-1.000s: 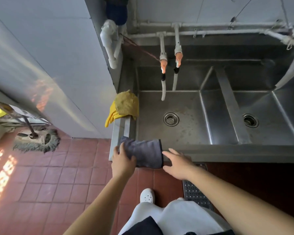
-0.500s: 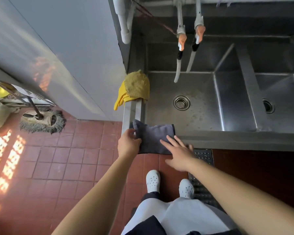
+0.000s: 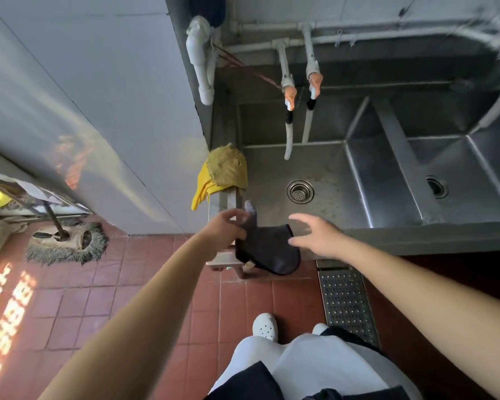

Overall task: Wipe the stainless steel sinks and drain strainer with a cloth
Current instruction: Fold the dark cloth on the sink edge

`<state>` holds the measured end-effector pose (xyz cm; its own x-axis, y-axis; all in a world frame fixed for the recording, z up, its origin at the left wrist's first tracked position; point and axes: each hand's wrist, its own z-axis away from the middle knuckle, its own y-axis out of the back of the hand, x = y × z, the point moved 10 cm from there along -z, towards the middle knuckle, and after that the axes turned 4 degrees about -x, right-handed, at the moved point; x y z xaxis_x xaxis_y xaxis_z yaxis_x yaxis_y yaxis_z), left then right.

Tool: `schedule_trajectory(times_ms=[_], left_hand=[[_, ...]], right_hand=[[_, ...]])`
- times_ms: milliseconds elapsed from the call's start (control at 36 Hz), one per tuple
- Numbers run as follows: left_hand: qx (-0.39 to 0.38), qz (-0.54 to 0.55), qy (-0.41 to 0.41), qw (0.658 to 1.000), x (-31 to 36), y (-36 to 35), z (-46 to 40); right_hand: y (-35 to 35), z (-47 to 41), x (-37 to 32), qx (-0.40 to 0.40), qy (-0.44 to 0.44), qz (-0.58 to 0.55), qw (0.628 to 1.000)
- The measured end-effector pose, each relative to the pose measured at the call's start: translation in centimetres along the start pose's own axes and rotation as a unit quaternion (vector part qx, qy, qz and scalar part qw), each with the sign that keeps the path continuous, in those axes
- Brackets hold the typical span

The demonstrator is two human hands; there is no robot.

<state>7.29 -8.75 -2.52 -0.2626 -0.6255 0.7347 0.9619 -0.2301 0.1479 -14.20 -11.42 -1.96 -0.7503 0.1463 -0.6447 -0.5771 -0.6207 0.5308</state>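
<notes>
Pinched in my left hand (image 3: 227, 226), the dark cloth (image 3: 267, 251) hangs off the near rim of the left sink (image 3: 324, 168). My right hand (image 3: 315, 236) hovers beside it, fingers spread, holding nothing. I judge wiping unstarted: both sinks and the drain strainer (image 3: 300, 192) remain.

Sink (image 3: 387, 174) brushed steel, dull sheen; dark cloth (image 3: 267, 249) matt, soft; floor tiles (image 3: 70, 307) smooth red.

Soft, dim daylight; orange sun patches glare on the floor tiles (image 3: 9, 310) at left. Wide-angle bending and blur smear the edges.
</notes>
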Motion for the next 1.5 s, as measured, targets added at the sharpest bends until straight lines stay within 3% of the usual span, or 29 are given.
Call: schedule_trajectory(times_ms=[83,167,278,361,472,611,861,1056,1194,1333,1500], left_hand=[[-0.049,-0.075,-0.064,0.994,5.6,-1.8,1.4],[-0.109,-0.142,-0.125,0.976,10.5,-4.3,3.4],[-0.166,-0.175,-0.196,0.951,15.3,-6.6,5.9],[-0.177,-0.191,-0.222,0.940,17.2,-7.0,6.4],[-0.143,-0.282,-0.223,0.922,17.0,-7.1,5.2],[-0.088,-0.431,-0.211,0.873,13.8,-9.4,2.4],[-0.032,-0.395,-0.274,0.876,15.4,-13.9,-0.7],[0.027,-0.411,-0.393,0.822,20.7,-15.2,1.9],[0.043,-0.441,-0.406,0.799,15.7,-17.3,2.7],[-0.030,-0.463,-0.298,0.834,5.9,-20.7,1.3],[0.015,-0.442,-0.295,0.847,2.9,-21.4,1.9]], right_hand=[[3.9,1.2,-2.4,0.014,0.055,0.001,0.998],[6.8,2.5,-5.3,0.022,0.121,0.072,0.990],[9.1,3.9,-6.9,0.034,0.123,0.176,0.976],[10.3,5.1,-7.5,0.066,0.160,0.128,0.977],[11.8,6.0,-6.3,0.077,0.179,0.029,0.980],[12.0,6.3,-3.5,0.044,0.142,0.082,0.986],[16.9,6.9,3.9,0.092,0.029,0.066,0.993],[21.2,9.1,4.9,0.223,0.059,0.086,0.969],[16.3,9.8,8.7,0.207,0.075,0.121,0.968],[8.3,9.6,14.4,0.122,0.040,0.160,0.979],[5.5,10.3,16.1,0.106,0.064,0.106,0.987]])
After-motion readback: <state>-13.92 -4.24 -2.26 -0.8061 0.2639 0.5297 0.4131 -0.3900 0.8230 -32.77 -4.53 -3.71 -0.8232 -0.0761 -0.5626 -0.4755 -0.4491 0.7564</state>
